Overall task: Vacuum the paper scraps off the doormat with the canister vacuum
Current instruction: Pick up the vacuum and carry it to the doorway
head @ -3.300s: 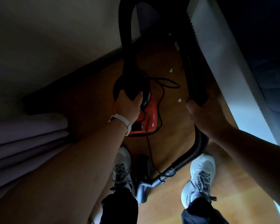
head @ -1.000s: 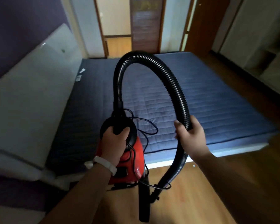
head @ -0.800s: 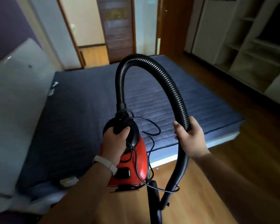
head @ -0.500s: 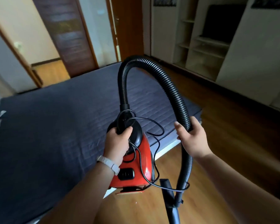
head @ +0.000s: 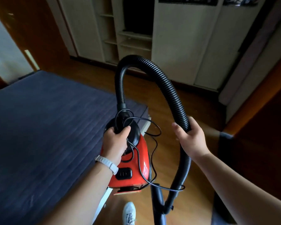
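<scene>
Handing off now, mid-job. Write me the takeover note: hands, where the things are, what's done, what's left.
Left hand grips the black top of the red canister vacuum, carried above the wooden floor.
Right hand grips the hose; the wand hangs below.
The cord loops loose around canister and hose; its plug is not visible.
Doormat and paper scraps: not in view.
Done: vacuum picked up.
Left: find the doormat, probably plug in, and vacuum the scraps.

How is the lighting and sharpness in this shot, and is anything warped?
Head view: dim overall, brightest on the wood floor and red vacuum; its right edge sinks into shadow; the wardrobe lines lean and bow from the wide-angle lens; the hose, left hand and right hand look sharp.
</scene>
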A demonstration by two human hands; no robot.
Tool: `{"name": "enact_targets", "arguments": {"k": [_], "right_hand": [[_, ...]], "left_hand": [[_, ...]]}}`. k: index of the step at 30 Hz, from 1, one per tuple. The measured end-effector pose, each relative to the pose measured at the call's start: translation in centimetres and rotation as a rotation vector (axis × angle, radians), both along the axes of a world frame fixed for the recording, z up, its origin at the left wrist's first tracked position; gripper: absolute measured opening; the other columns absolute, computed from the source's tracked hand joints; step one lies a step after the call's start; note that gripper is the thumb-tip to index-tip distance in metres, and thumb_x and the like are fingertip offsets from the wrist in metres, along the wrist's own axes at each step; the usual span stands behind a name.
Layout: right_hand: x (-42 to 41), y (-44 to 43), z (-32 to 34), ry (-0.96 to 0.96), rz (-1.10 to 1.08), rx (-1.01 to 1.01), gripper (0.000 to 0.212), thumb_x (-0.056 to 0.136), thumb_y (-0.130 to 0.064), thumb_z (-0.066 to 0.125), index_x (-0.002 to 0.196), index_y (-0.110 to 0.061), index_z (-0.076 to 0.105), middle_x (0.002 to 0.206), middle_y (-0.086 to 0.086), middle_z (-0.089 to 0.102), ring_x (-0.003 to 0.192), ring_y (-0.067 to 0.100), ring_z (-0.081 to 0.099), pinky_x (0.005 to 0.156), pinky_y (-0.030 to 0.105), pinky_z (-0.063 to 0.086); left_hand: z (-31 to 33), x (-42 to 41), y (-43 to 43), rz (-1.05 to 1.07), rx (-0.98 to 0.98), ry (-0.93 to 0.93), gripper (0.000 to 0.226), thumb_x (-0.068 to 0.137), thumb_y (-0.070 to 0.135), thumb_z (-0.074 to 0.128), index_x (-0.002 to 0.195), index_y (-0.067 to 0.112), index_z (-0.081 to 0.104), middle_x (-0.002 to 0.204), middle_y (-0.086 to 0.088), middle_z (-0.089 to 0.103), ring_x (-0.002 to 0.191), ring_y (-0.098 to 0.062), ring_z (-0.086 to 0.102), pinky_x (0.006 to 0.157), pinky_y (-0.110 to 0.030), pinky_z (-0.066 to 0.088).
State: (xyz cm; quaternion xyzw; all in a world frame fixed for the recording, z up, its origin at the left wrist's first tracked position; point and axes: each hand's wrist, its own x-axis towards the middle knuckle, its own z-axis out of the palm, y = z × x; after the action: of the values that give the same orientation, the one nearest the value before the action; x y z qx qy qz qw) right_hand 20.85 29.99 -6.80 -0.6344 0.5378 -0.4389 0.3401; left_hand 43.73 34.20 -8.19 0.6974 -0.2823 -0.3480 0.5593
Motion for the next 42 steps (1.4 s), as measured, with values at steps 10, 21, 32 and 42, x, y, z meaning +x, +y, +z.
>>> {"name": "enact_targets", "arguments": {"k": [10, 21, 32, 42], "right_hand": [[0.7, -10.1, 0.2, 0.068, -0.283, 0.023, 0.014, 0.089, -0.038, 0.068, 0.087, -0.034, 0.054, 0.075, 0.011, 0.066, 0.068, 0.032, 0.064, 0.058, 0.044, 0.054], [-3.9, -21.5, -1.6, -0.003, -0.415, 0.022, 0.014, 0.088, -0.030, 0.069, 0.088, -0.030, 0.055, 0.073, 0.014, 0.065, 0.066, 0.036, 0.064, 0.056, 0.046, 0.052], [-13.3, -39.1, -2.9, -0.105, -0.305, 0.096, 0.017, 0.090, -0.035, 0.068, 0.084, -0.031, 0.053, 0.065, -0.002, 0.057, 0.054, 0.013, 0.053, 0.050, 0.033, 0.045], [-17.6, -50.5, -0.9, -0.051, -0.267, 0.052, 0.020, 0.089, -0.035, 0.070, 0.083, -0.027, 0.053, 0.068, 0.000, 0.058, 0.056, 0.010, 0.050, 0.052, 0.026, 0.044]], "left_hand": [[0.0, 1.1, -15.9, -0.324, 0.012, -0.029, 0.020, 0.086, 0.026, 0.071, 0.075, 0.011, 0.062, 0.050, 0.003, 0.054, 0.038, -0.014, 0.048, 0.037, -0.022, 0.035], [-1.1, -4.1, -29.9, -0.431, 0.074, -0.085, 0.022, 0.087, 0.030, 0.071, 0.076, 0.013, 0.062, 0.047, 0.004, 0.054, 0.035, -0.012, 0.050, 0.037, -0.021, 0.037], [-1.0, -13.5, -44.9, -0.349, 0.154, -0.136, 0.022, 0.084, 0.030, 0.072, 0.078, 0.011, 0.062, 0.048, 0.003, 0.053, 0.036, -0.014, 0.047, 0.038, -0.022, 0.038], [0.7, -18.1, -55.7, -0.302, 0.092, -0.064, 0.025, 0.086, 0.029, 0.072, 0.079, 0.009, 0.059, 0.049, -0.003, 0.049, 0.037, -0.019, 0.044, 0.040, -0.025, 0.034]]}}
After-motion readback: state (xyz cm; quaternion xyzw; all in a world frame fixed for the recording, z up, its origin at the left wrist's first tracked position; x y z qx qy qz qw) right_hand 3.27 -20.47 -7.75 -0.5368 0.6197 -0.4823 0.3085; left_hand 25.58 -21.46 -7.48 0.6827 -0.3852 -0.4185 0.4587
